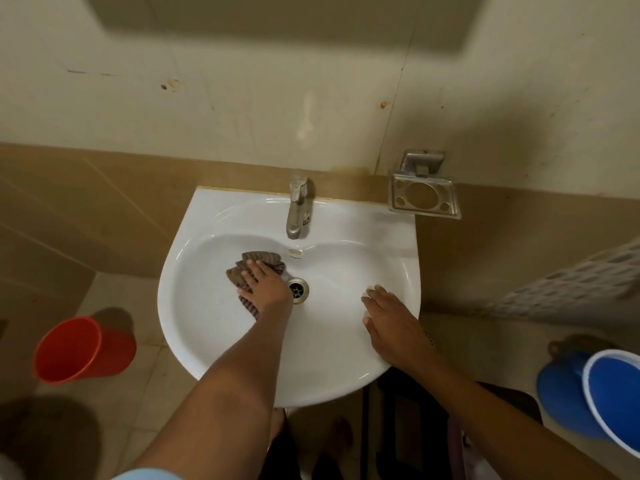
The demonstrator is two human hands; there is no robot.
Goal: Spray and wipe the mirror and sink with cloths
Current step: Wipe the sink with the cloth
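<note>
A white wall-hung sink fills the middle of the view, with a metal tap at its back and a round drain in the basin. My left hand presses flat on a brown striped cloth in the basin, just left of the drain. Straight fingers cover part of the cloth. My right hand rests flat on the sink's right rim, holding nothing. The mirror's lower edge shows blurred at the top of the view.
A metal soap holder is fixed to the wall right of the tap. An orange bucket stands on the floor at the left. A blue bucket and blue scoop sit at the right, under a white perforated basket.
</note>
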